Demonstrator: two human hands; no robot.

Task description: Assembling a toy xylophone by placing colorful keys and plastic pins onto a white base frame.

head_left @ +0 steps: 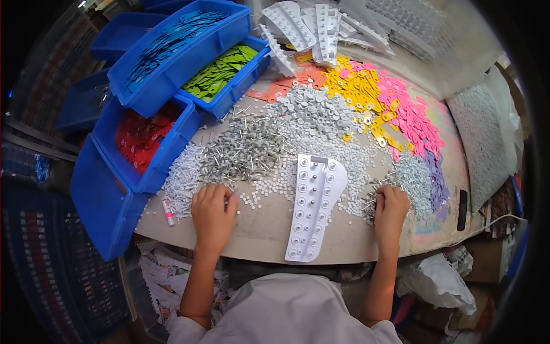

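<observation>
My left hand (213, 213) rests at the near edge of a heap of metal pins (243, 146) and a pile of small white plastic pieces (184, 179). Its fingers are curled closed, and whatever they hold is hidden. At the right, my right hand (392, 207) reaches into a small scatter of dark metal pieces (369, 206) beside pale grey plastic bits (413, 178). Those fingers are drawn together too, their tips out of sight. Between both hands lies a white plastic tray (314, 212) with rows of round cups and metal pegs down its middle.
Blue bins (172, 63) at the left hold blue, green and red flat pieces. Yellow (355, 86), pink (409, 112) and purple pieces (436, 183) lie at the back right. More white trays (326, 31) are stacked behind. A sack (481, 132) stands right.
</observation>
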